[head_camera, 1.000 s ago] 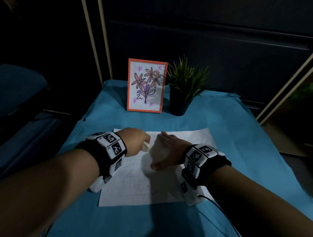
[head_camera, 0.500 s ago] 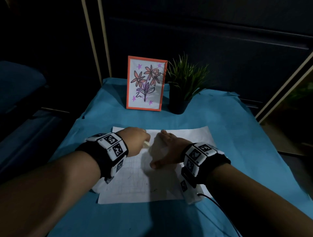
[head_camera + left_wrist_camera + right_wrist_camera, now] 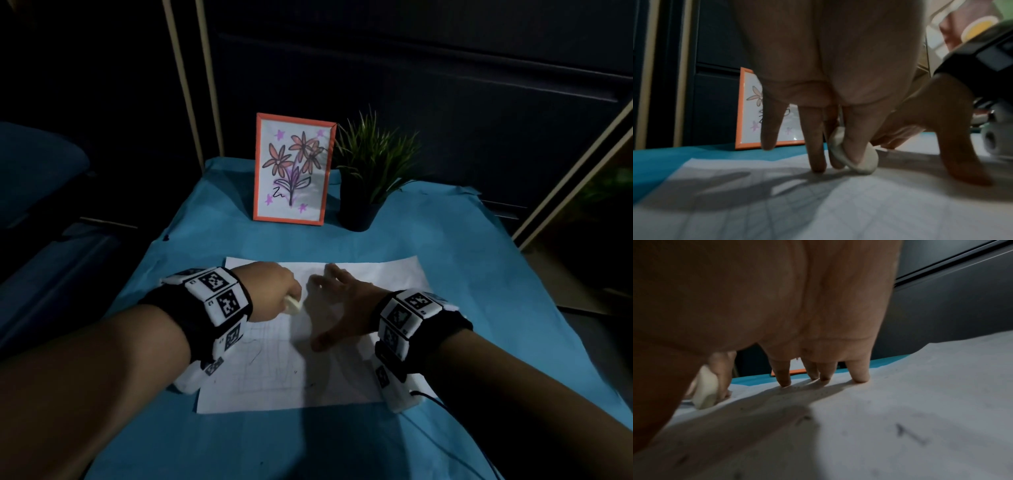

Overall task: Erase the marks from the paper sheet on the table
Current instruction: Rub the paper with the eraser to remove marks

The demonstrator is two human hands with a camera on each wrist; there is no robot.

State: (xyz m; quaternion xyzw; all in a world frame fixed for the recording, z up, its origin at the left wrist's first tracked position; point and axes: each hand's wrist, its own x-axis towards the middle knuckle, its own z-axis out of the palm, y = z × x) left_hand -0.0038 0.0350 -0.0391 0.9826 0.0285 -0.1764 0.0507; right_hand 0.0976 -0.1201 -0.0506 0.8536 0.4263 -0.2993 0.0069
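A white paper sheet (image 3: 342, 383) with faint pencil lines and a few dark marks lies on the blue table cover (image 3: 445, 257). My left hand (image 3: 274, 291) pinches a small white eraser (image 3: 294, 305) and holds it down on the sheet's upper left part. In the left wrist view the eraser (image 3: 857, 160) sits between thumb and fingers, its lower edge on the paper sheet (image 3: 818, 211). My right hand (image 3: 339, 305) lies spread on the sheet just right of the eraser. Its fingertips (image 3: 860, 378) press the paper sheet (image 3: 920, 402) flat.
A framed flower drawing (image 3: 293, 169) in an orange frame stands at the back of the table. A potted green plant (image 3: 370, 171) stands right beside it. A black cable (image 3: 435, 401) runs from my right wrist band. Dark walls surround the table.
The left hand with the eraser has shifted slightly over the sheet's upper left part. The right hand stays pressed on the paper in the same spot.
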